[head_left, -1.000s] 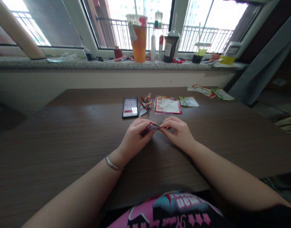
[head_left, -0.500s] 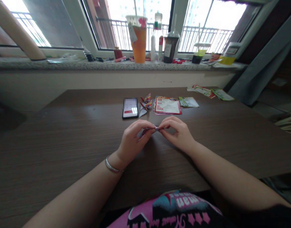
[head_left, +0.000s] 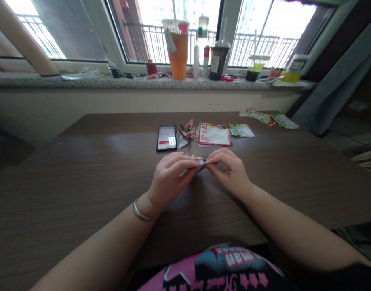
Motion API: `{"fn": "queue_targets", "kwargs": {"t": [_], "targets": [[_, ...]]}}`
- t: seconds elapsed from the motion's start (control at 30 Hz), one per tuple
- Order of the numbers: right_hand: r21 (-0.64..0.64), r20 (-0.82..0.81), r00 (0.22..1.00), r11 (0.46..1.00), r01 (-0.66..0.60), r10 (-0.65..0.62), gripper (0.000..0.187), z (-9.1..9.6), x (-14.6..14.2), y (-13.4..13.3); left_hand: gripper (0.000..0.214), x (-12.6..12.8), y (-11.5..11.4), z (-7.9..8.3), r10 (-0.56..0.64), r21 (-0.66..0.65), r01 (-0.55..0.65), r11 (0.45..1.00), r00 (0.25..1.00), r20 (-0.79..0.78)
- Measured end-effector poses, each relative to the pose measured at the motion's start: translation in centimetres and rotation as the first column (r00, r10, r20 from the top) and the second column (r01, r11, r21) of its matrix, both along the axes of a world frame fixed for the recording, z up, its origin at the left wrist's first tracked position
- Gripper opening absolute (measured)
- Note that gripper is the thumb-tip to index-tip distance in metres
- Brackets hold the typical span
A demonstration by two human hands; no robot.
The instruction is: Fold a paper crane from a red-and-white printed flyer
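One small, multicolour printed paper piece [head_left: 201, 161], pinched by left hand [head_left: 170, 173] and, at its right tip, right hand [head_left: 229, 169]. Likely creasing; next press calls for steady alignment.

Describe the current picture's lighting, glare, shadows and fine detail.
Head view: the windows are blown out nearly white in places, the table dim; head view: a bright reflection shows on the smartphone, its screen's upper part pixelated; head view: soft shadow lies below the left hand; head view: print on the folded paper is unreadable.
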State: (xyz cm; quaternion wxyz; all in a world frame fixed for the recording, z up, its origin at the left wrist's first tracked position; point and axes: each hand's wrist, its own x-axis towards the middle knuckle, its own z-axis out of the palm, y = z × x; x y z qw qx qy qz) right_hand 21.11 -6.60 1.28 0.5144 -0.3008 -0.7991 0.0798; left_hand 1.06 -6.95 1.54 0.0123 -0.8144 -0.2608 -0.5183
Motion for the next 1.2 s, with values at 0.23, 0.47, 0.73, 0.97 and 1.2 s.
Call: {"fn": "queue_targets", "kwargs": {"t": [0.23,0.47,0.73,0.97,1.2], "targets": [[0.044,0.037,0.999,0.999,0.017,-0.018,0.007,0.58,0.24,-0.39,0.008,0.2,-0.18,0.36,0.001,-0.057,-0.003,0.998,1.0,-0.027],[-0.014,0.04,0.999,1.0,-0.015,0.015,0.011,0.52,0.33,-0.11,0.008,0.25,0.06,-0.17,-0.001,-0.135,0.001,0.991,1.0,-0.005],[0.049,0.107,0.994,0.999,-0.01,0.005,0.009,0.51,0.36,0.02,0.008,0.07,0.48,-0.06,0.016,-0.054,-0.021,0.998,0.997,-0.08],[0.041,0.176,0.984,0.999,-0.013,0.005,0.008,0.44,0.14,-0.1,0.006,0.23,0.47,-0.23,0.063,-0.016,-0.066,0.998,0.984,-0.165],[0.028,0.163,0.987,1.0,0.008,-0.012,0.008,0.31,0.06,0.03,0.002,0.2,0.56,-0.4,0.082,-0.046,-0.09,0.995,0.984,-0.157]]}}
